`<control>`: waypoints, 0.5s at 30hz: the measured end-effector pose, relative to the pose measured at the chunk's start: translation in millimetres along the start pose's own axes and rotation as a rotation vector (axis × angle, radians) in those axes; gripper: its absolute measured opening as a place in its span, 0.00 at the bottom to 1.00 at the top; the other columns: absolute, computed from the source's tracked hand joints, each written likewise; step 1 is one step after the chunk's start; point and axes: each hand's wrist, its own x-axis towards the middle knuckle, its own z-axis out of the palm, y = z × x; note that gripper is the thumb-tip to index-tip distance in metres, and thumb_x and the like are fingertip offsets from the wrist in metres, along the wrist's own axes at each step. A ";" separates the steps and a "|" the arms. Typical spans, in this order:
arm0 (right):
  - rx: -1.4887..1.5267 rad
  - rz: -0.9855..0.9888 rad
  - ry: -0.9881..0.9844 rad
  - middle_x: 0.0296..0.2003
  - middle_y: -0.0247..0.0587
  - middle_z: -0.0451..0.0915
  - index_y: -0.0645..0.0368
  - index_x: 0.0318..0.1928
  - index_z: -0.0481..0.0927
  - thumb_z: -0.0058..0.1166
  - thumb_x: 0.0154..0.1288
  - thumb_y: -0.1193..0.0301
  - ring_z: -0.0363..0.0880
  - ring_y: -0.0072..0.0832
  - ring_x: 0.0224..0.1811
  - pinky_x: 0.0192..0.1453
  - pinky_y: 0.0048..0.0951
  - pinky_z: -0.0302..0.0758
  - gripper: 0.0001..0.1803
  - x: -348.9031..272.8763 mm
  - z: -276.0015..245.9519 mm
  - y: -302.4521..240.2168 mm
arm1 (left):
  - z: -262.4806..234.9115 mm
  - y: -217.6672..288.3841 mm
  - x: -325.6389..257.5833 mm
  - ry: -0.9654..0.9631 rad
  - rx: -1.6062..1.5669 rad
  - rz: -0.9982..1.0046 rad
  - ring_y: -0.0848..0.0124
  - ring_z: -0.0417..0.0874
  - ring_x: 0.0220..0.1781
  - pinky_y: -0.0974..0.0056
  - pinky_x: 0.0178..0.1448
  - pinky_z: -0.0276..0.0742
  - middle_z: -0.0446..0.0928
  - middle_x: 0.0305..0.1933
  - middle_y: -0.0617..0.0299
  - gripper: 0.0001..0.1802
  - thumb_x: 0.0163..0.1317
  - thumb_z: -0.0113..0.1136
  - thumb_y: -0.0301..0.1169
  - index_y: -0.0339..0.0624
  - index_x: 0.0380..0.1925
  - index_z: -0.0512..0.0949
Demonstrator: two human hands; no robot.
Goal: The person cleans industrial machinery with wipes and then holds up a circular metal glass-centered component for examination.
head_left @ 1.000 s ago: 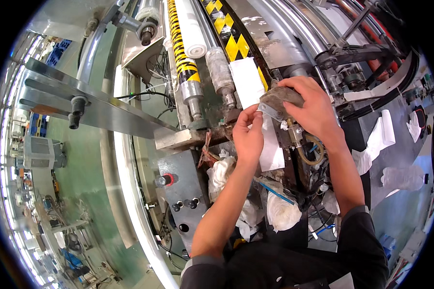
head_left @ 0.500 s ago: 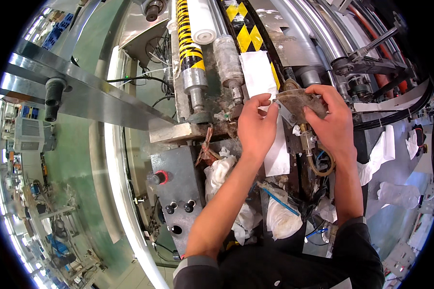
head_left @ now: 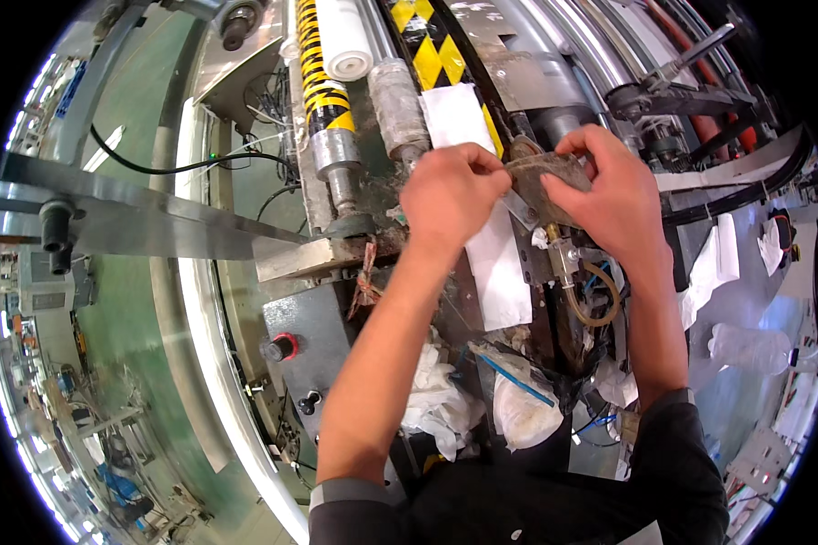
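My right hand (head_left: 611, 193) grips a worn, grimy grey-brown plate (head_left: 547, 182), with the thumb on its near face and the fingers curled over its far edge. At the left corner of this plate, my left hand (head_left: 454, 195) is closed in a pinch. Whatever lies between its fingertips is too small or hidden to name. Below the hands a white paper strip (head_left: 500, 282) lies lengthwise on the machine. Under the plate sits a brass-coloured fitting (head_left: 565, 259) with a looped yellowish hose (head_left: 600, 320).
Left of the hands are a black-and-yellow striped roller (head_left: 323, 73) and a white roll (head_left: 347, 59). Nearer stands a grey control box (head_left: 304, 318) with knobs. Crumpled white material (head_left: 441, 404) and a blue-edged white bag (head_left: 523, 413) lie close to my body. A clear bottle (head_left: 750, 348) is at right.
My left hand has closed from a loose, open curl into a pinch at the plate's corner. My right hand still holds the plate. The whole view has shifted slightly.
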 end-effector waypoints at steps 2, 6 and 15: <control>-0.066 -0.019 -0.004 0.36 0.40 0.81 0.56 0.41 0.79 0.67 0.53 0.68 0.81 0.41 0.35 0.39 0.35 0.77 0.15 4.0 -1.3 -1.5 | -11.1 9.5 9.1 -0.118 0.056 -0.058 0.72 0.84 0.28 0.66 0.39 0.79 0.85 0.26 0.61 0.13 0.51 0.70 0.39 0.44 0.33 0.89; -0.016 -0.157 0.001 0.33 0.41 0.80 0.56 0.38 0.77 0.67 0.51 0.69 0.81 0.43 0.36 0.39 0.37 0.76 0.15 0.5 -4.2 -5.7 | -18.4 10.9 22.2 -0.183 0.153 0.066 0.72 0.83 0.26 0.65 0.37 0.79 0.86 0.26 0.61 0.12 0.52 0.70 0.38 0.43 0.32 0.89; -0.053 -0.484 -0.071 0.28 0.34 0.72 0.52 0.29 0.75 0.63 0.45 0.73 0.74 0.36 0.33 0.34 0.35 0.72 0.10 -33.4 -4.5 -5.8 | -22.5 -19.5 -5.4 -0.080 0.011 0.484 0.63 0.81 0.39 0.61 0.45 0.77 0.84 0.32 0.62 0.07 0.47 0.72 0.24 0.44 0.28 0.86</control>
